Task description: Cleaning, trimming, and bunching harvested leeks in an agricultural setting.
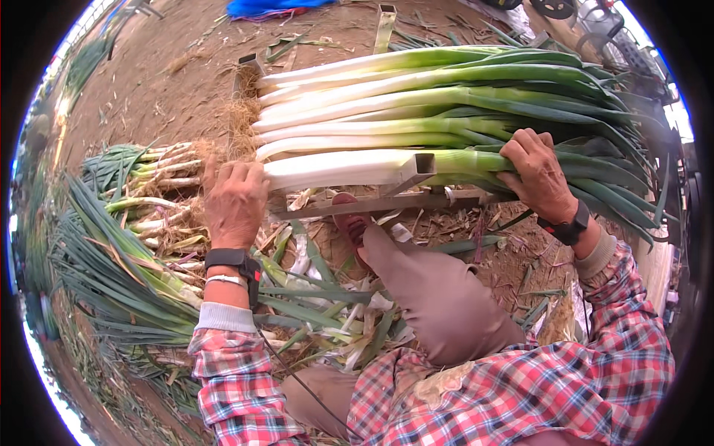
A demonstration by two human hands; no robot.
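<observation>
Several thick leeks (372,100) lie side by side on a low metal rack (394,201), white ends to the left and green leaves to the right. My left hand (234,199) is closed over the root end of the nearest leek (335,170), its fingertips partly hidden. Further right, my right hand (537,167) wraps round the green part of that same leek. The leek lies level along the near side of the rack, behind a short upright post (424,165). Shaggy brown roots (244,123) hang at the rack's left end.
Untrimmed leeks (126,260) are heaped on the ground to my left. Stripped leaves and peelings (320,305) litter the soil around my legs. A blue sheet (275,6) lies at the far side, and dark crates (610,37) stand at the far right.
</observation>
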